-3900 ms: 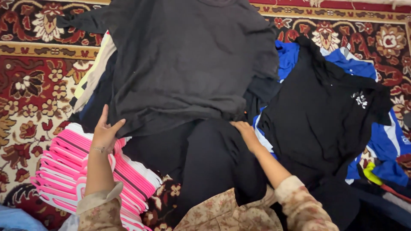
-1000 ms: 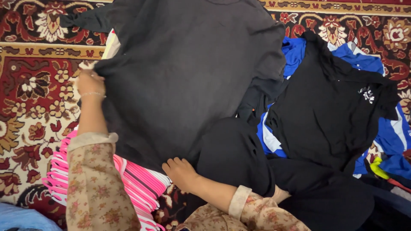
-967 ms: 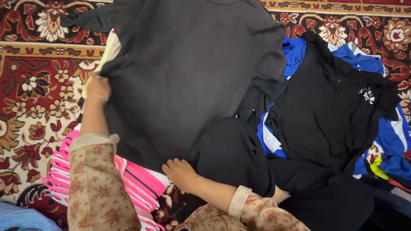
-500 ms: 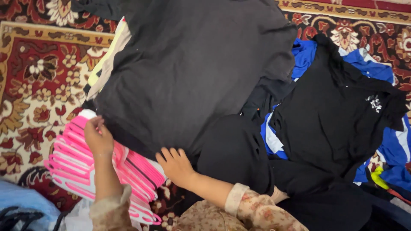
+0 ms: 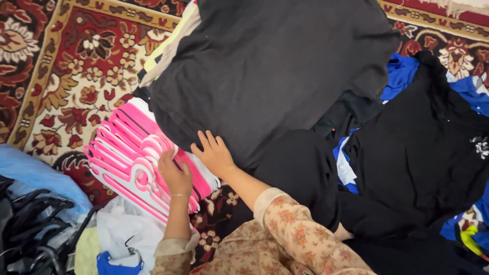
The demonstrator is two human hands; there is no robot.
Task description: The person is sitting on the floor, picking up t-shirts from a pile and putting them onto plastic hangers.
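A dark grey folded garment (image 5: 270, 71) lies spread on top of a pile of clothes. My right hand (image 5: 214, 154) rests flat on its near edge, fingers apart, holding nothing. Just left of it, a stack of pink and white plastic hangers (image 5: 127, 158) lies on the carpet. My left hand (image 5: 174, 175) is on that stack, fingers curled around the top hanger. Both arms wear floral beige sleeves. The two hands are close together, a few centimetres apart.
Black garments (image 5: 417, 168) and blue and white clothes (image 5: 402, 76) are heaped to the right. A red patterned carpet (image 5: 66, 66) lies underneath. At the lower left are a light blue bag (image 5: 35, 173), black hangers (image 5: 30, 224) and white cloth (image 5: 127, 234).
My left hand has come down from the garment's left edge onto the pink hangers. My right hand has stayed at the garment's near edge. The view has shifted left.
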